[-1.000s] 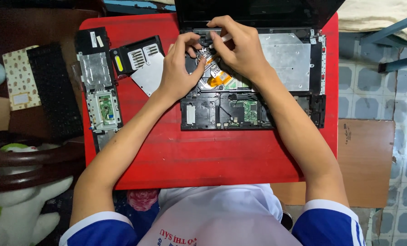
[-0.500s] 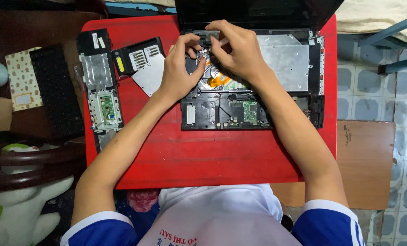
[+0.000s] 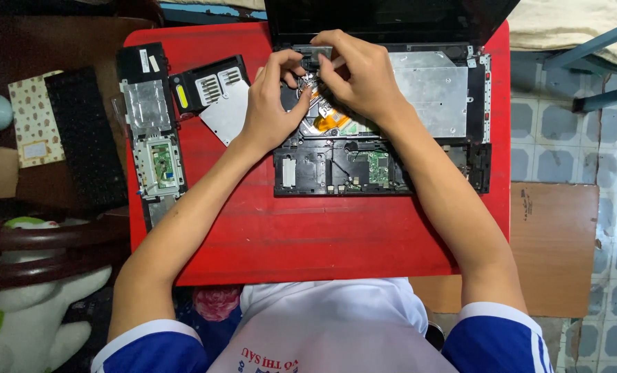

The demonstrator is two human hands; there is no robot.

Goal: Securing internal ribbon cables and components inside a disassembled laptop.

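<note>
An opened laptop base point(image 3: 419, 148) lies on a red table point(image 3: 308, 235), its circuit board and metal shield bare. Both hands work over the upper left of the base. My left hand point(image 3: 274, 110) pinches a small metal part point(image 3: 307, 84) near the orange flex cable point(image 3: 329, 123). My right hand point(image 3: 360, 72) grips the same small grey part from above, fingers curled over it. The part's exact shape is hidden by the fingers.
The removed palm-rest panel point(image 3: 149, 131) and a black cover with a yellow sticker point(image 3: 208, 83) lie at the table's left. A black keyboard point(image 3: 84, 138) and a patterned card point(image 3: 35, 117) rest further left. A brown board point(image 3: 554, 242) sits on the tiled floor right.
Both hands have shifted slightly up toward the hinge edge, still closed on the small part. Nothing else moved.
</note>
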